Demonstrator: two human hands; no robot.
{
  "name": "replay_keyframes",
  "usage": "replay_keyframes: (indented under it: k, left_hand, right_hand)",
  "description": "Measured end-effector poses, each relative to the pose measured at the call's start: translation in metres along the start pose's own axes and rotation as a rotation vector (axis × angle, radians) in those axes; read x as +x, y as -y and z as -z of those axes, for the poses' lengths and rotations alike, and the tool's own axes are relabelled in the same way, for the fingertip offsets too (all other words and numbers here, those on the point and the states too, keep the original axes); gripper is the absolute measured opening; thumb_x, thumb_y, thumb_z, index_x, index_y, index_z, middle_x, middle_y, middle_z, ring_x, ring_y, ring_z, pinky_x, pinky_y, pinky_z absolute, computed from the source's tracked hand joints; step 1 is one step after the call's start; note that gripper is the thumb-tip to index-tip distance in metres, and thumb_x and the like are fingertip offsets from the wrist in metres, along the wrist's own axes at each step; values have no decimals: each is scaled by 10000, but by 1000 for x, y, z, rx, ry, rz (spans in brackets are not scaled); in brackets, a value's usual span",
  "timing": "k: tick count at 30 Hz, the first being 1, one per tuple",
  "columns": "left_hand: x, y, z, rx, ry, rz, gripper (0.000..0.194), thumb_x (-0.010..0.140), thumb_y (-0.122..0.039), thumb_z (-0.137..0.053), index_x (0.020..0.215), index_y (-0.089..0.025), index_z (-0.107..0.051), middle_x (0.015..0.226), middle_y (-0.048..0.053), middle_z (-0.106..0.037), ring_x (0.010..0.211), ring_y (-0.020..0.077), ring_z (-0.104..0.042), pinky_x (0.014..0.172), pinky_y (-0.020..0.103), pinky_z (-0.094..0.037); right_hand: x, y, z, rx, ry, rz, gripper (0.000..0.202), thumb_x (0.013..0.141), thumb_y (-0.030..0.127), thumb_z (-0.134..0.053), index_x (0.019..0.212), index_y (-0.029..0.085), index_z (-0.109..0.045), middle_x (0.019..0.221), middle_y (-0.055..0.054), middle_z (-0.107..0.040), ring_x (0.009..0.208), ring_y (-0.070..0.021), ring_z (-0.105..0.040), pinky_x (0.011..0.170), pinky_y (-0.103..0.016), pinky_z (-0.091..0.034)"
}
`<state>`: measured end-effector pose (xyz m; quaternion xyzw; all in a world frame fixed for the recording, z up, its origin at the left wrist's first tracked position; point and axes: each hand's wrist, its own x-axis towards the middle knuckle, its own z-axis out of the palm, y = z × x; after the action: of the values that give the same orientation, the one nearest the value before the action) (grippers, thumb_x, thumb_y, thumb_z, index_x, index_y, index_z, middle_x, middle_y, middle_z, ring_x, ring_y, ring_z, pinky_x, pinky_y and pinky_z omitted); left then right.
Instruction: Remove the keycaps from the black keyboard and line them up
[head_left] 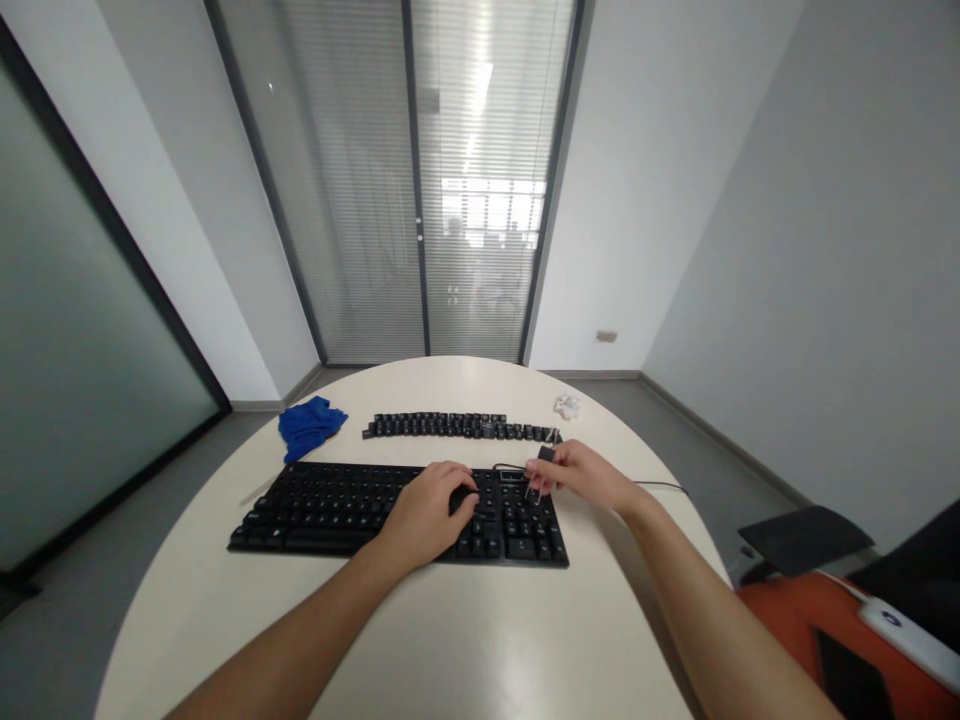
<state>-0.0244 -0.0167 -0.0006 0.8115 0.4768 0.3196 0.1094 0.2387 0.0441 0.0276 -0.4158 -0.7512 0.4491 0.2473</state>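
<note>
A black full-size keyboard lies on the round table. My left hand rests on its right-middle part, fingers curved and the thumb held apart from them, with nothing seen between. Over the number pad, my right hand pinches a keycap puller by its black end. The puller's two thin wire prongs point down at the keys. Behind the keyboard, loose black keycaps stand lined up in rows. Small metallic-looking bits lie at the right end of those rows.
A blue cloth is bunched at the table's left rear, with a thin pale stick near the keyboard's left edge. Crumpled white tissue sits at the right rear. The cable runs off right. An orange chair stands beside the pale table.
</note>
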Motion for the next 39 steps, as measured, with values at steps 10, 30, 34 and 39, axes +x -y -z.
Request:
replay_keyframes:
  k: [10, 30, 34, 39]
  left_hand:
    - [5, 9, -1, -320, 18, 165, 188, 823, -303, -675, 989, -216, -687, 990, 42, -730, 943, 221, -661, 909, 362, -493]
    - [7, 8, 2, -440, -62, 109, 156, 813, -210, -671, 966, -183, -679, 952, 48, -720, 890, 194, -653, 870, 344, -516]
    - [6, 7, 2, -414, -70, 95, 164, 814, -205, -667, 976, -183, -680, 954, 50, -717, 884, 194, -652, 866, 344, -515]
    - [6, 7, 2, -431, -70, 99, 168, 829, -201, -647, 992, -184, -681, 941, 46, -717, 875, 191, -650, 868, 347, -514]
  right_hand:
    - [19, 15, -62, -88, -269, 168, 471, 879, 568, -562, 744, 159, -753, 745, -71, -754, 716, -218, -688, 705, -302, -506]
    - [19, 13, -63, 135, -91, 131, 501, 908, 571, -511, 1096, 157, -723, 908, -86, -752, 857, -213, -700, 704, -299, -543]
    - [20, 13, -66, 177, -143, 117, 486, 876, 568, -563, 1021, 140, -741, 898, -93, -748, 823, -211, -695, 706, -313, -560]
    - [22, 13, -71, 243, -191, 70, 506, 837, 573, -611, 1069, 140, -731, 870, -88, -749, 827, -218, -702, 753, -343, -577]
